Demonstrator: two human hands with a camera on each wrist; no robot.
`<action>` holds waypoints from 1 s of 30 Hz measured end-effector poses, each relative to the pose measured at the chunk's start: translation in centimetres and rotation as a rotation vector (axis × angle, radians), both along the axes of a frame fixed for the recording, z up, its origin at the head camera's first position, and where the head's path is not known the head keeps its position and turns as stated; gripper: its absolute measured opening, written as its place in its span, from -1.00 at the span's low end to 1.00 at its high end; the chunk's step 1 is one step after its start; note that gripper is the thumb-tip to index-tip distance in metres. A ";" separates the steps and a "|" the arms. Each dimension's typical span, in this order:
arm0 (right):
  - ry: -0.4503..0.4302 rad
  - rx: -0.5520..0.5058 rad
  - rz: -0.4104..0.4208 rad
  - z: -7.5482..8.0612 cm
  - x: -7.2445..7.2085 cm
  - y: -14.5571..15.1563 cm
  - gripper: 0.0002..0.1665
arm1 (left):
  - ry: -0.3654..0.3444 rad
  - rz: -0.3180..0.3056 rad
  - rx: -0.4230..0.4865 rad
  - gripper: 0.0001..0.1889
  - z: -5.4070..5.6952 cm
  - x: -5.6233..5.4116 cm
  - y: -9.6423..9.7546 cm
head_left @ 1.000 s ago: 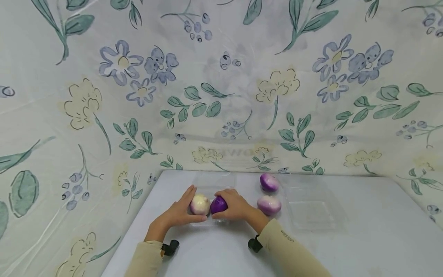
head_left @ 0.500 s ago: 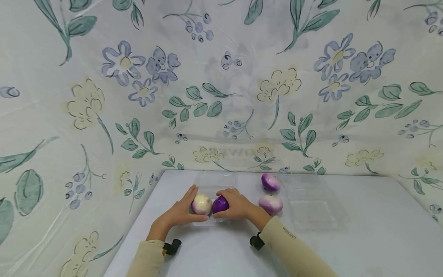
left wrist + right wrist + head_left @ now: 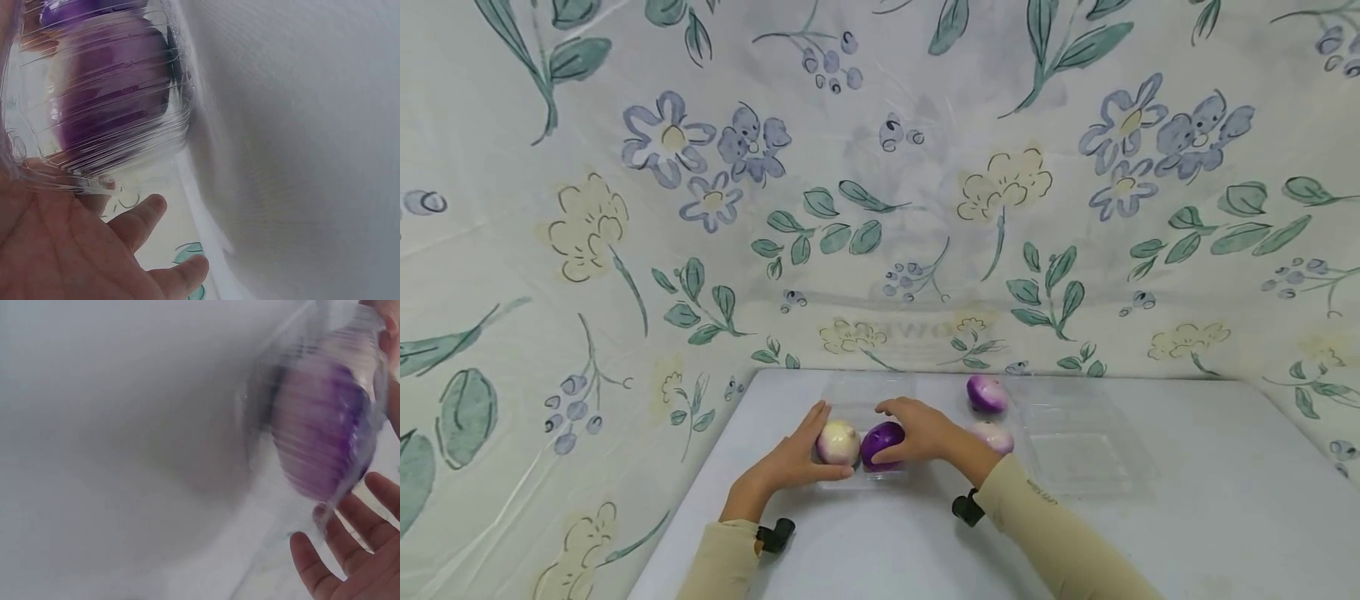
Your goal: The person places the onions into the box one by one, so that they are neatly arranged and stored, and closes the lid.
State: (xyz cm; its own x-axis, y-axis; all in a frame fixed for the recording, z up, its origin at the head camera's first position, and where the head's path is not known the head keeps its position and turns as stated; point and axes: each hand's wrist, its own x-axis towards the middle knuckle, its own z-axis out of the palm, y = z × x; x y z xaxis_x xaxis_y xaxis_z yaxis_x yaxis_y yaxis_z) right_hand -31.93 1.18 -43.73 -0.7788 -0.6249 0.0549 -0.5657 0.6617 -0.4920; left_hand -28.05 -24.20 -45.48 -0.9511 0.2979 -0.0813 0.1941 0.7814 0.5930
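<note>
Two onions sit side by side in a clear plastic clamshell container (image 3: 880,482) on the table. The left one, a pale onion (image 3: 839,442), lies within the spread of my left hand (image 3: 790,460). That hand grips the container's left end, thumb along the front and fingers at the back. The right one is a deep purple onion (image 3: 878,447). My right hand (image 3: 928,431) is over its right side, fingers loosely arched and spread. In the right wrist view, the fingertips (image 3: 303,547) are at the container's edge, with the purple onion (image 3: 322,425) showing through the ribbed wall.
Two more onions rest to the right: a purple and white onion (image 3: 987,394) at the back and a paler onion (image 3: 995,436), partly hidden by my right wrist. Beyond them lies another clear container (image 3: 1078,462), open. A flowered cloth (image 3: 880,208) hangs behind the white table (image 3: 1210,483).
My right hand has loosened from the purple onion and shifted slightly right and up, uncovering more of it. The left hand keeps its place on the container.
</note>
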 end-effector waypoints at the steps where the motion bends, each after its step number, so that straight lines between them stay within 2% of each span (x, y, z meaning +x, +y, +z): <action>1: 0.001 -0.010 0.006 0.1 -0.1 0.1 -0.08 | 0.001 0.003 -0.001 0.28 0.0 0.0 0.0; 9: -0.040 -0.175 0.005 0.5 -1.3 1.2 -0.07 | 0.003 -0.005 -0.004 0.29 -0.1 -0.2 -0.1; 15: -0.030 -0.253 -0.080 0.4 -2.0 1.9 -0.09 | 0.012 -0.019 -0.005 0.30 -0.1 -0.4 0.1; 24: -0.091 -0.329 -0.230 0.0 -2.7 1.9 -0.08 | -0.004 -0.023 0.001 0.29 -0.1 -0.3 0.3; 30: -0.155 -0.461 -0.327 -0.7 -3.0 1.5 -0.15 | -0.009 -0.012 0.012 0.29 -0.2 -0.3 0.3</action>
